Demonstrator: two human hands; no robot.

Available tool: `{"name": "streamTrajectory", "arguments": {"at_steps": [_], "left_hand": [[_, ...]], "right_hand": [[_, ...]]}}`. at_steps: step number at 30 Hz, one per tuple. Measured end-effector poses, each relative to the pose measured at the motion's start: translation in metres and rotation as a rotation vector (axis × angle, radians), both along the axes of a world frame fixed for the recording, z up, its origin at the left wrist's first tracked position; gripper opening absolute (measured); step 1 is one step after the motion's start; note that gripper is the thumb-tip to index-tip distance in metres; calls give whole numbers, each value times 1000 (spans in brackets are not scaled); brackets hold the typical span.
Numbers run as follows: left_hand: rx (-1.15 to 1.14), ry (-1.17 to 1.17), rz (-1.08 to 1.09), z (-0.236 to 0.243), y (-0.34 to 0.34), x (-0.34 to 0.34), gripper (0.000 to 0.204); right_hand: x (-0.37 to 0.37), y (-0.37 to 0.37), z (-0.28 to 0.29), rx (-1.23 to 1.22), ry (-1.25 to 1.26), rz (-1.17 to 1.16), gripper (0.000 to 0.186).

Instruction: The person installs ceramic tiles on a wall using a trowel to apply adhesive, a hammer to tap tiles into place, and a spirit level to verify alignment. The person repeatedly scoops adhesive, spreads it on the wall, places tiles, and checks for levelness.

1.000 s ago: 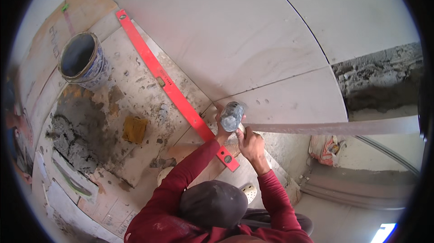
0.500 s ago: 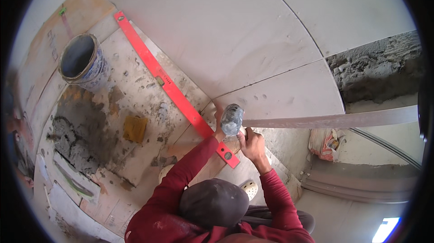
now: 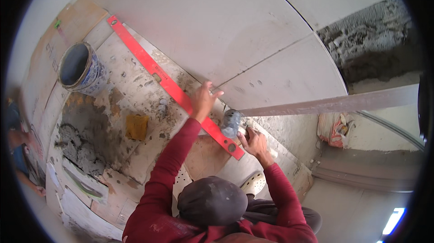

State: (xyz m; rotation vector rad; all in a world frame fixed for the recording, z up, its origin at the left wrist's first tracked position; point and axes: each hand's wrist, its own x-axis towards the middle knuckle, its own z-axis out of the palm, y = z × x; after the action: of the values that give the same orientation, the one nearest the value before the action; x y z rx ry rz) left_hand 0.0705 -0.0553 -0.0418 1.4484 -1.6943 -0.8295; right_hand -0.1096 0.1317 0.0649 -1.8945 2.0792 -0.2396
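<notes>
My right hand point(image 3: 255, 143) grips the pale handle of a mallet whose grey, mortar-smeared head point(image 3: 231, 123) points away from me, just below the lower corner of the large wall tile point(image 3: 289, 71). Fingers apart, my left hand point(image 3: 205, 100) is raised by the foot of the wall, close to a seam between tiles. I cannot tell whether its fingertips touch the wall. Under the left wrist, a long red spirit level point(image 3: 167, 84) runs diagonally along the floor beside the wall. The mallet head overlaps its near end in view.
A mortar-stained bucket point(image 3: 77, 66) stands at left, near a wet grey mortar heap point(image 3: 79, 148) and a yellow sponge point(image 3: 136, 127). A long straight bar point(image 3: 325, 101) juts right below the tile. Rough mortar point(image 3: 375, 39) shows at far right. Another person's arm point(image 3: 27, 179) appears at the left edge.
My left hand has moved left and away from the mallet, its fingers now spread. The mallet has come slightly lower in view, still in my right hand.
</notes>
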Motion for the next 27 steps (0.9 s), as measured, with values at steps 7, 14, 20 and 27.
{"name": "streamTrajectory", "arguments": {"at_steps": [7,14,20,27], "left_hand": [[-350,-291,-138,15,-38,23,55],[-505,-295,-120,-3,-41,19,54],[-529,-293,-121,-6,-38,22,52],[-525,-291,-111,-1,-43,15,53]], "right_hand": [[13,-22,-24,129,71,51,55],[9,-15,-23,-76,9,468,58],[18,-26,-20,41,34,228,57],[-4,-43,-29,-9,123,88,58]]}}
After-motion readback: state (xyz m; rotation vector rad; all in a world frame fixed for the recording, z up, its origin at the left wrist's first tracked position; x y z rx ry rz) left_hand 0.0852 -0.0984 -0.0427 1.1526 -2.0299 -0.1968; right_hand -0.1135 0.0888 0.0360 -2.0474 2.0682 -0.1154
